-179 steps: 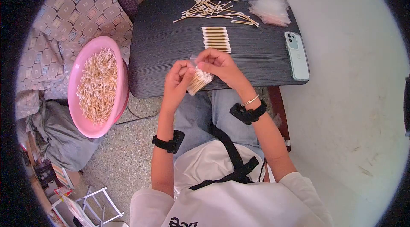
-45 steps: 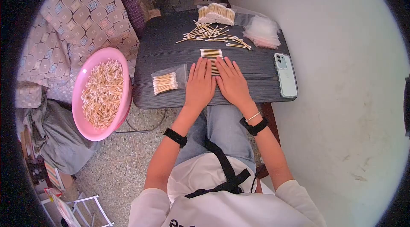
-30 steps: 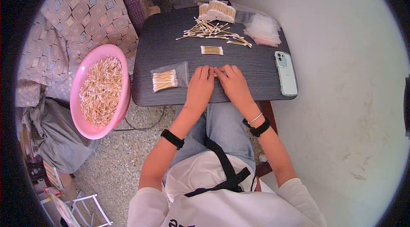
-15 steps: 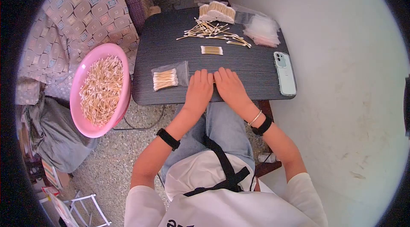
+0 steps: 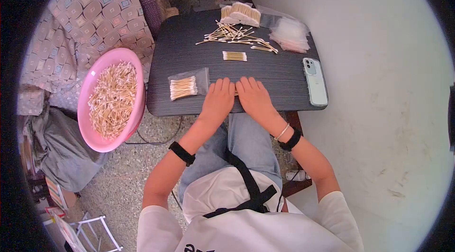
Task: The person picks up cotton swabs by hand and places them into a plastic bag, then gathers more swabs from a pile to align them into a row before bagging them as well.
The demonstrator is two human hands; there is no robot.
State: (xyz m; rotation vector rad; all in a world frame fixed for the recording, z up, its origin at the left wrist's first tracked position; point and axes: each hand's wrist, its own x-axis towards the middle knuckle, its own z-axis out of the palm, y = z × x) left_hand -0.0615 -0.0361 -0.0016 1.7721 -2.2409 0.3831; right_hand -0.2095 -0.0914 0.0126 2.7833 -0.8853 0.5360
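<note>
At the near edge of the black table, my left hand (image 5: pixel 220 96) and my right hand (image 5: pixel 254 96) lie side by side, fingers closed and pointing forward. A sliver of cotton swabs (image 5: pixel 236 91) shows in the narrow gap between them; my hands cover the rest. Left of my left hand, a clear plastic bag (image 5: pixel 203 80) lies flat with a bundle of cotton swabs (image 5: pixel 183 88) in it. A short row of cotton swabs (image 5: pixel 234 56) sits ahead of my hands. Farther back are loose, scattered swabs (image 5: pixel 232 33).
A pile of bundled swabs (image 5: pixel 241 14) stands at the table's (image 5: pixel 279 81) far edge, beside a stack of clear bags (image 5: pixel 290 34). A phone (image 5: pixel 316 81) lies at the right edge. The pink basin (image 5: pixel 85 110) full of swabs is left of the table; a wall (image 5: pixel 379 86) rises at right.
Both hands have shifted slightly to the left, still close together over the swabs. My left forearm has moved a little outward. The other things on the table stay where they were.
</note>
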